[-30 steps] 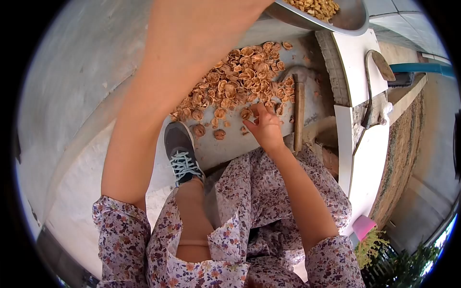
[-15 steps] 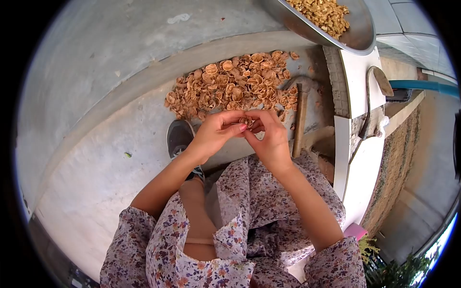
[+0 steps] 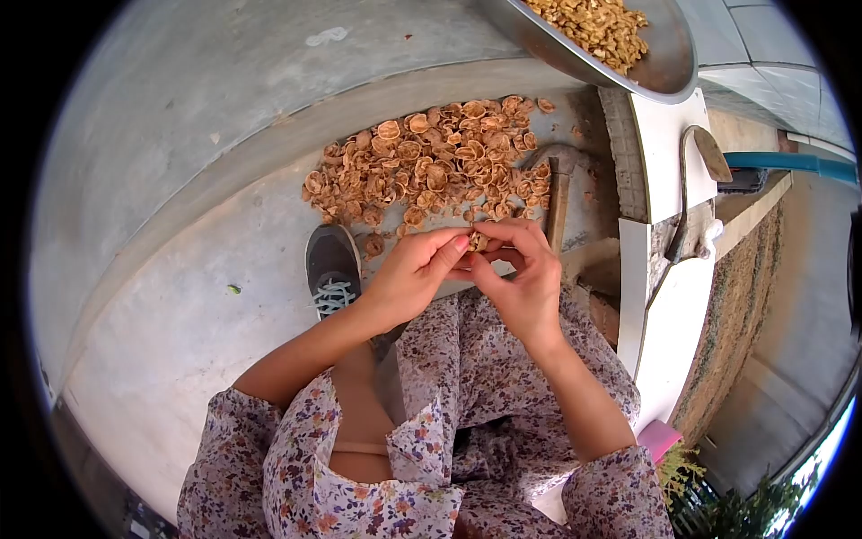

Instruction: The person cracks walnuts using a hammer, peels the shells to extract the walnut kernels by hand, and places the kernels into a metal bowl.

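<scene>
Between my fingertips is a cracked walnut (image 3: 478,242), its pale kernel partly showing. My left hand (image 3: 420,274) pinches it from the left with thumb and forefinger. My right hand (image 3: 519,274) grips it from the other side, the fingers curled and the thumb just below. Beyond the hands, a heap of broken walnut shells (image 3: 431,162) covers the floor. To the right of the heap, close past my right hand, a hammer (image 3: 558,202) leans with its wooden handle toward me.
A metal bowl (image 3: 669,67) of walnut kernels (image 3: 597,31) stands at the top right, on a white tiled ledge (image 3: 660,135). A curved metal hand tool (image 3: 687,189) lies along that ledge. My shoe (image 3: 332,265) rests on the concrete floor, left of my hands.
Both hands have come slightly down and right, away from the shell heap. The walnut between them now shows more pale kernel. The view has shifted slightly.
</scene>
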Demonstrator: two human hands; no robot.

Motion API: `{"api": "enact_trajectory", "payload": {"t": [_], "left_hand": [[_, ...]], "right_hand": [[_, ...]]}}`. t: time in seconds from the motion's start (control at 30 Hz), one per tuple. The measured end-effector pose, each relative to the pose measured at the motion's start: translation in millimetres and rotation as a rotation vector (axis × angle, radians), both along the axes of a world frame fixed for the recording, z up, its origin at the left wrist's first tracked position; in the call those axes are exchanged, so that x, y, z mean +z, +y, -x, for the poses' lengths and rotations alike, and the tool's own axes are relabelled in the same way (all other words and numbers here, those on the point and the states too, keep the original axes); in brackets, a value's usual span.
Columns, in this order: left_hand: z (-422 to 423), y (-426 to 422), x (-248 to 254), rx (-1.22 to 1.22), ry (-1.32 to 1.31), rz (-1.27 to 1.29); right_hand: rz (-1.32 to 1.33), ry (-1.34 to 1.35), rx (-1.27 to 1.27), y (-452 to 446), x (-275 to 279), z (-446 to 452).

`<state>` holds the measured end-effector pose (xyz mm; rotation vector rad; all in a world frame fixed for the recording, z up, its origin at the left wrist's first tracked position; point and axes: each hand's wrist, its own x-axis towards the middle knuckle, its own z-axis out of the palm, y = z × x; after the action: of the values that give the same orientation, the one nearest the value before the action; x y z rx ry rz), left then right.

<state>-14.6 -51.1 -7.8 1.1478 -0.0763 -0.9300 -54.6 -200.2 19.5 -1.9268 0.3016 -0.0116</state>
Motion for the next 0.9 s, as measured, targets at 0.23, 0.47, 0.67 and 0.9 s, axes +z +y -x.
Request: {"api": "enact_trajectory", "payload": {"t": [0.23,0.47,0.67,0.9], "left_hand": [[-3,0,4,0.015,-0.168,-0.068],[1,3,-1,0.031,-0.163,-0.147],[5,3,-5,0.098,-0.154,-0.145],[4,7,-3,0.075,-0.142,-0.255]], "right_hand": [[-0.011,0.022,0.01,4,-3,5],[-0.136,0.055,-0.032,5,-2,2],[-0.255,0.127,-0.065,7,-9,2],[-0.429,0.271,-0.132,6,-10,6]]}}
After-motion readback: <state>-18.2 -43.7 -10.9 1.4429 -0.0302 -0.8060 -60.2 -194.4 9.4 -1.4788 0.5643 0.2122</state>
